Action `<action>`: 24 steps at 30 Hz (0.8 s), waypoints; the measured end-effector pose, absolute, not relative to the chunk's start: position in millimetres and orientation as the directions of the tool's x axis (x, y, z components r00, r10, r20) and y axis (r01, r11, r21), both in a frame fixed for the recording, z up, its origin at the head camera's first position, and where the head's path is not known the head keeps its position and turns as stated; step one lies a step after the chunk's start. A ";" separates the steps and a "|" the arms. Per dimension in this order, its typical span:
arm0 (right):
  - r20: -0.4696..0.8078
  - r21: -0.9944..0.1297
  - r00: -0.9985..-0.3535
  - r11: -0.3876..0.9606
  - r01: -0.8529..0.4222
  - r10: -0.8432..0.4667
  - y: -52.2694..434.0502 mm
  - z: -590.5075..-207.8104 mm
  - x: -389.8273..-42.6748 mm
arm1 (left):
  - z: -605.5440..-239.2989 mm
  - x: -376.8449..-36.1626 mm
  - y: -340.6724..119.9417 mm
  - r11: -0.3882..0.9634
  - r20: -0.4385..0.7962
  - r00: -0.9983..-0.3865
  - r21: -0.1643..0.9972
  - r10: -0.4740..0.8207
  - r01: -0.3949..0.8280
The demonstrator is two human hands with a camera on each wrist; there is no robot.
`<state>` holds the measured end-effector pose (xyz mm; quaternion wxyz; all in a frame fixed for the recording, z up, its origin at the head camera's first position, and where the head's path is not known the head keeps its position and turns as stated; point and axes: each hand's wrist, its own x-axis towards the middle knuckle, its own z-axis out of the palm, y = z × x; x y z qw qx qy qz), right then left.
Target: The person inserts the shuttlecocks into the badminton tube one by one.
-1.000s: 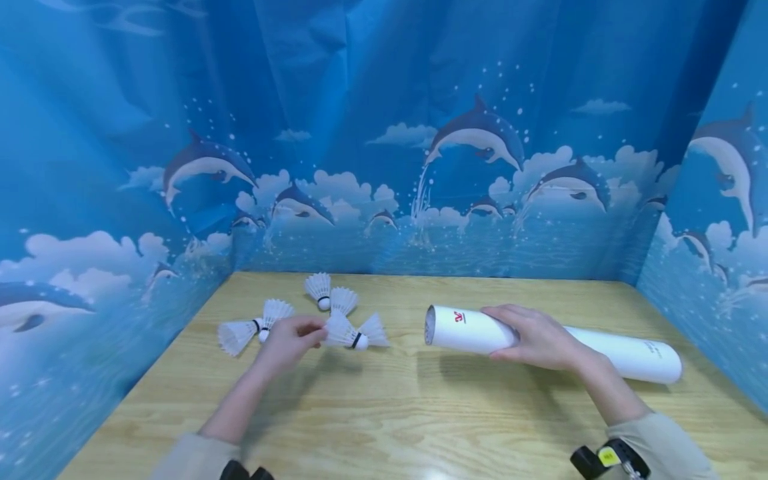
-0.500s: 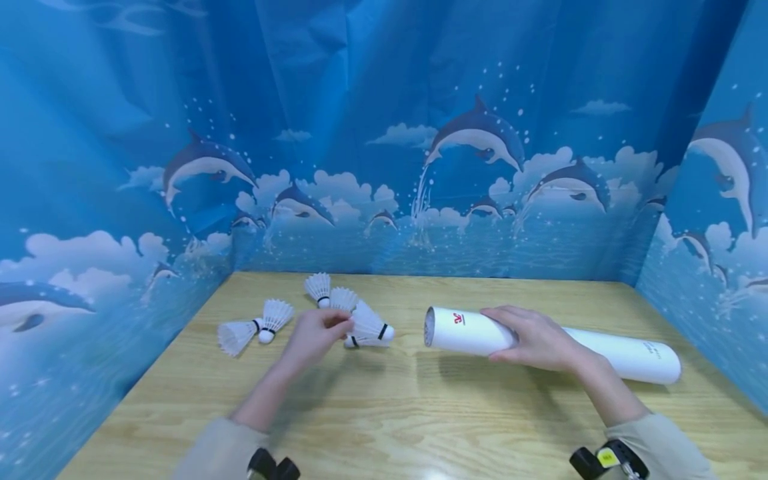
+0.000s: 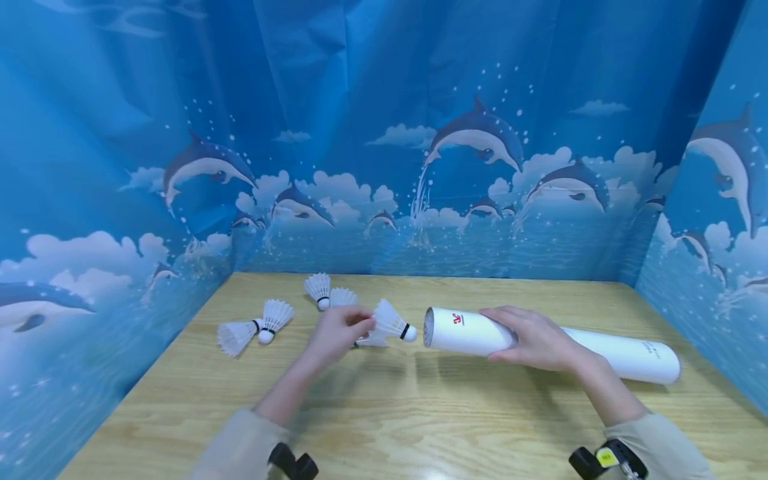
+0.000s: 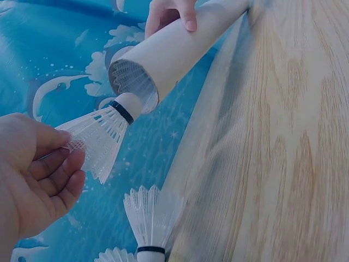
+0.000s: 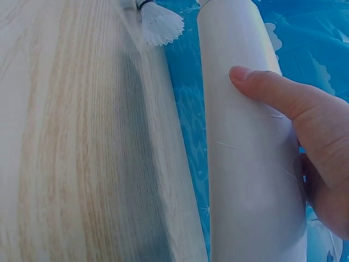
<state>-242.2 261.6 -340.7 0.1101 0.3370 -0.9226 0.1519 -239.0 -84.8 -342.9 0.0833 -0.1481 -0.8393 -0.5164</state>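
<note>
My left hand (image 3: 337, 333) pinches a white shuttlecock (image 3: 393, 321) by its skirt rim, its cork pointing right. In the left wrist view the cork of this shuttlecock (image 4: 98, 136) stands just in front of the open end of a white tube (image 4: 169, 54); whether they touch I cannot tell. A shuttlecock skirt (image 4: 133, 83) shows inside that opening. My right hand (image 3: 540, 338) grips the tube (image 3: 624, 353) round its middle, open end raised and facing left. In the right wrist view the thumb of my right hand (image 5: 305, 114) lies along the tube (image 5: 251, 164).
Two shuttlecocks lie at the left, one tipped sideways (image 3: 237, 335) and one with its skirt up (image 3: 276, 320). Behind my left hand are a back shuttlecock (image 3: 318, 289) and another (image 3: 343, 298). One more (image 3: 373, 340) lies partly hidden below the held one. A dolphin-print curtain (image 3: 384, 133) encloses the wooden table (image 3: 384, 413).
My left hand has lifted a shuttlecock from the pile, turned its cork to the right and carried it rightward to the tube's mouth. My right hand and the tube have barely moved.
</note>
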 end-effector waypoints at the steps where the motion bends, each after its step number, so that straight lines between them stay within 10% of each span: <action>1: 0.305 -0.206 -0.750 0.728 -0.654 -0.587 261.7 -340.7 -242.0 | -342.3 -239.2 -82.8 0.420 0.286 -0.944 0.846 0.165 0.329; 24: 0.296 -0.213 -0.759 0.735 -0.644 -0.579 262.0 -340.6 -241.7 | -347.3 -244.6 -43.6 0.361 0.310 -0.923 0.854 0.227 0.375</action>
